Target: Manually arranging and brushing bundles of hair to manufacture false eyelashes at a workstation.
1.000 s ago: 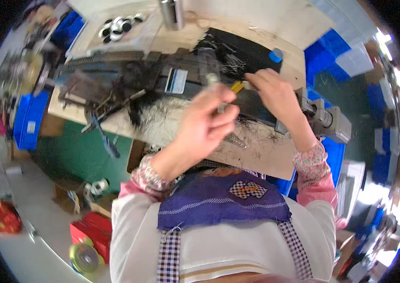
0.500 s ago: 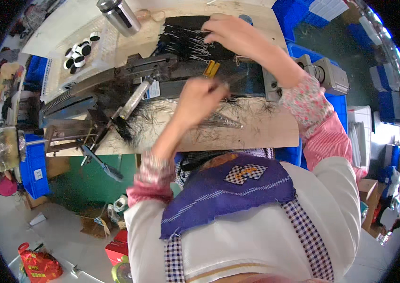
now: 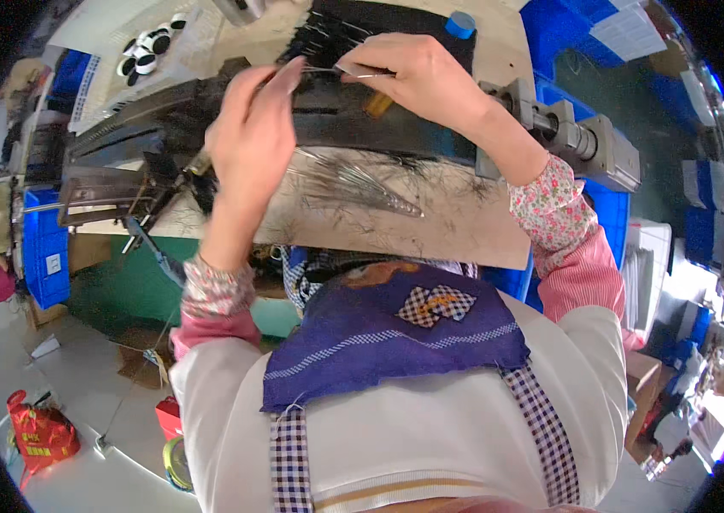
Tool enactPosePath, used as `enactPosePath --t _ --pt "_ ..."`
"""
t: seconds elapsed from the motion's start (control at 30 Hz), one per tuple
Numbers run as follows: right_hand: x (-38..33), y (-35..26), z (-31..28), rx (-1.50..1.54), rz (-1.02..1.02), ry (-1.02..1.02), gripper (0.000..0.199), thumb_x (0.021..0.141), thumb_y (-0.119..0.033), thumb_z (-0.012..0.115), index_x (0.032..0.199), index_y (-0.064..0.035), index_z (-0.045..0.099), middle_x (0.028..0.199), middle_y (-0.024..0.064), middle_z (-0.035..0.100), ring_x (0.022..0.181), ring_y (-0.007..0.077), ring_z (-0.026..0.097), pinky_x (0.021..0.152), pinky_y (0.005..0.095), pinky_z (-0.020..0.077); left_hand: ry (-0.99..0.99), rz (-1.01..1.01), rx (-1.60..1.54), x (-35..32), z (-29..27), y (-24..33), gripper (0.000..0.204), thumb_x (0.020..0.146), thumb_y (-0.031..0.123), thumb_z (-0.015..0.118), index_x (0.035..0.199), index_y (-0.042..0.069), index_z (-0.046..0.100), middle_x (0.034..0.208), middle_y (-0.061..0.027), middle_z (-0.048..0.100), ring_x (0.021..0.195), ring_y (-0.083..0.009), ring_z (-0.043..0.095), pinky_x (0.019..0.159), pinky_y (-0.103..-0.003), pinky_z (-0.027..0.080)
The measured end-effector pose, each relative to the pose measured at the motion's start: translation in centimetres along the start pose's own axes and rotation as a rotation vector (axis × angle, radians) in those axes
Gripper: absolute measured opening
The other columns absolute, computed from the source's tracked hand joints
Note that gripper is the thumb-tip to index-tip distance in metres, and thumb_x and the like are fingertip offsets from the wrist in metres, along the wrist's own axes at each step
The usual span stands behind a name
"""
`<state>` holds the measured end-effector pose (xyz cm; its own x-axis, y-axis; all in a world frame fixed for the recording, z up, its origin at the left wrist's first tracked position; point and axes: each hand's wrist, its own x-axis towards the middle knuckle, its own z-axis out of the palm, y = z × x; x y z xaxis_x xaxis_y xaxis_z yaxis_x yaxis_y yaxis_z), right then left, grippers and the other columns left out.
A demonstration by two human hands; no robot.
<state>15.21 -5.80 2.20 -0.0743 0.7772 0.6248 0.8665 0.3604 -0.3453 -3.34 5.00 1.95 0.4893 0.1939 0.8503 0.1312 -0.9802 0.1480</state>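
Note:
My right hand (image 3: 430,81) is closed in a pinch over the dark metal bed of the machine (image 3: 328,124), with a thin metal wire (image 3: 372,75) between its fingers. My left hand (image 3: 253,132) is at the left of it, thumb and fingertips pinched, slightly blurred. A thin strand runs from its fingertips toward my right hand. Beyond both hands lies a black mat (image 3: 388,19) bearing thin wires and dark bristles. A small yellow block (image 3: 377,104) sits on the machine below my right hand. Nearer to me, a fanned bundle of thin metal wires (image 3: 358,186) rests on the wooden bench (image 3: 465,218).
A clear plastic basket (image 3: 200,51) of black-and-white round caps (image 3: 147,61) stands at the far left, near a steel flask (image 3: 242,8). A blue cap (image 3: 459,26) sits by the mat. A metal shaft unit (image 3: 580,137) juts out at right. Loose dark bristles litter the bench.
My left hand has moved left and away from me, from in front of the yellow block. My right hand has come off the wires on the mat and now pinches a wire. The view has shifted.

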Motion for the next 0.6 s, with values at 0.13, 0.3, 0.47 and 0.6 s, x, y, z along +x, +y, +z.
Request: enactPosePath --t 0.13,0.3,0.47,0.6 --pt "0.6 0.9 2.4 0.057 0.126 -0.069 0.021 0.080 -0.016 0.067 0.092 0.0005 0.065 0.086 0.0126 0.066 0.080 0.0311 0.063 0.073 0.0358 0.0506 -0.104 -1.129 -0.950 -5.4 -1.4 4.5 0.030 0.099 0.025 0.046 0.097 0.000 0.062 0.074 -0.0089 0.063 0.044 -0.0108 0.050 0.042 -0.021 0.039" --pt "1.3 0.5 2.3 0.073 0.235 -0.129 0.021 0.080 -0.017 0.067 0.093 0.0001 0.066 0.085 0.0149 0.066 0.078 0.0329 0.062 0.073 0.0368 0.0501 0.262 -1.603 -2.592 -4.5 -2.7 -0.4 0.056 0.096 0.051 0.037 0.086 -0.001 0.056 0.058 -0.0018 0.044 0.035 -0.0083 0.031 0.030 -0.023 0.023" --pt "1.5 0.6 2.3 0.165 0.343 -0.182 0.018 0.079 -0.015 0.066 0.089 0.0007 0.067 0.081 0.0160 0.065 0.077 0.0331 0.062 0.071 0.0380 0.0489 0.172 -1.556 -2.749 -0.4 -4.3 1.2 0.048 0.094 0.044 0.047 0.097 -0.003 0.052 0.062 -0.0027 0.048 0.036 -0.0073 0.039 0.032 -0.021 0.028" --pt "1.4 0.7 2.4 0.169 0.360 -0.186 0.017 0.079 -0.015 0.065 0.087 0.0001 0.067 0.078 0.0156 0.064 0.075 0.0331 0.061 0.069 0.0390 0.0478 0.264 -1.496 -2.844 -0.9 -4.1 1.1 0.045 0.092 0.041 0.051 0.100 -0.003 0.051 0.063 -0.0033 0.050 0.036 -0.0075 0.040 0.032 -0.021 0.027"
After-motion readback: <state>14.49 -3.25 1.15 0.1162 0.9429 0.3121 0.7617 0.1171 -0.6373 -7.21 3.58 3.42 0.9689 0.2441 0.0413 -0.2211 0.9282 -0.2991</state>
